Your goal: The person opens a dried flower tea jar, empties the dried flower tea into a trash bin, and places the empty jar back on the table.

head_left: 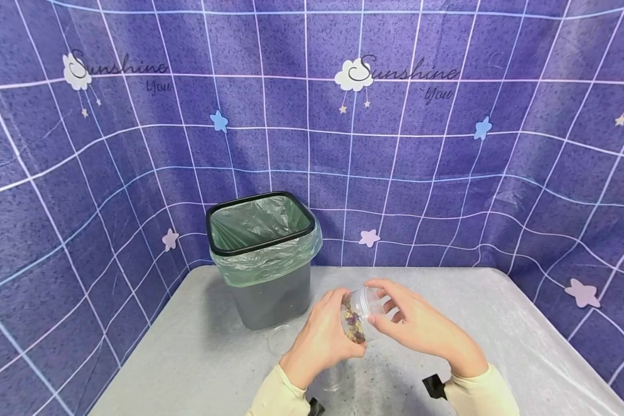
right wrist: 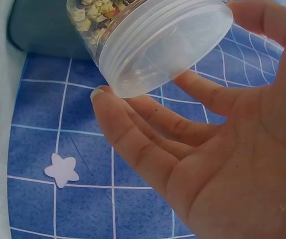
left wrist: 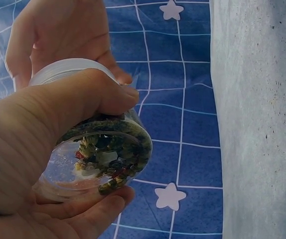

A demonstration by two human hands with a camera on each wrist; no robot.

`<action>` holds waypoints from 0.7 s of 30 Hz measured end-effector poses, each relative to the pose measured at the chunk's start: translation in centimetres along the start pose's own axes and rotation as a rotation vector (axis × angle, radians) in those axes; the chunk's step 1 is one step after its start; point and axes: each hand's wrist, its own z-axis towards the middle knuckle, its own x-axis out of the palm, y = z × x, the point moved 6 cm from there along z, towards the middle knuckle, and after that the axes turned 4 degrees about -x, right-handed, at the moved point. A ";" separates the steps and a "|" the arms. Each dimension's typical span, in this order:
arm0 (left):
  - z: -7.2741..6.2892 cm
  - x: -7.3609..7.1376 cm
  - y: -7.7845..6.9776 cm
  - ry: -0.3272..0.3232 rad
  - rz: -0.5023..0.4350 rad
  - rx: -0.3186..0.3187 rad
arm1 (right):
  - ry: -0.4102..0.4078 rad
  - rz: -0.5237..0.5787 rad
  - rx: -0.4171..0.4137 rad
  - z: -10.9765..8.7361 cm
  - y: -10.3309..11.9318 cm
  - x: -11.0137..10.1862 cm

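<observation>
A clear plastic jar of dried flowers and leaves (head_left: pixel 353 327) is held tipped on its side above the near middle of a grey cloth-covered counter (head_left: pixel 161 364). The left hand (head_left: pixel 321 334) I see wrapped around its body; the right hand (head_left: pixel 415 321) grips the rim of its translucent white ridged lid (right wrist: pixel 170 47) with its fingertips. I judge the filling done and the lid on, though I cannot tell if it is tight. Left over are a clear round disc (head_left: pixel 282 341) and a second clear round piece (head_left: pixel 331 379), both on the counter and unhandled.

Only my head view shows the whole grey bin with a green plastic liner and black rim (head_left: pixel 274 300), far left. My left wrist view adds the jar's base, with green, yellow and red bits inside; my right wrist view alone shows the lid's outer face clearly.
</observation>
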 end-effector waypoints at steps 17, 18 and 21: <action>0.0 0.0 0.1 -0.005 -0.011 0.003 | -0.011 -0.002 -0.049 -0.2 0.4 0.0; 0.0 0.0 0.1 -0.003 -0.012 0.001 | -0.012 0.000 -0.053 -0.2 0.4 0.0; 0.1 0.0 0.1 0.001 -0.012 -0.008 | -0.014 0.003 -0.066 -0.2 0.5 0.0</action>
